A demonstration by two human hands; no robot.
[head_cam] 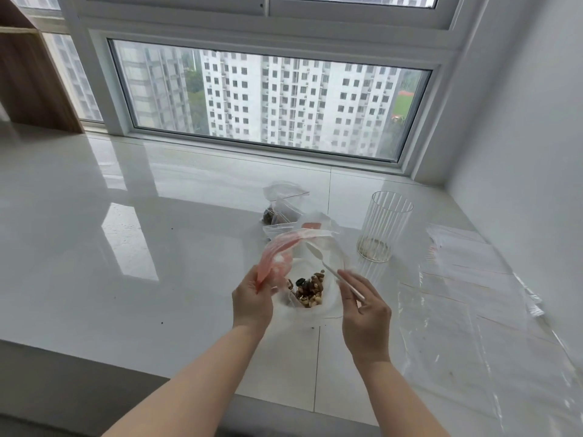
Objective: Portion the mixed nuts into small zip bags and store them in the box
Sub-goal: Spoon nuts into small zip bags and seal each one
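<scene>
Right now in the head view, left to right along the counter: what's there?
Left hand pinching the open zip bag's rim → mixed nuts in it → right hand holding a white spoon → ribbed clear container → empty zip bags.

On the sill [126, 216] below the window [271, 102], an open bag [303, 272] sits near the front edge with nuts [307, 288] in it. The left hand [252, 301] grips the bag's left rim; the right hand [362, 310], just right of the bag, holds a spoon [328, 266] whose bowl reaches over the bag's mouth. Behind the bag lie small filled bags [284, 209]. A glass jar [383, 225] stands upright to the right of these. Farther right, flat empty bags [467, 279] lie spread beside the wall [520, 137]. A shelf unit [31, 77] stands at far left.
</scene>
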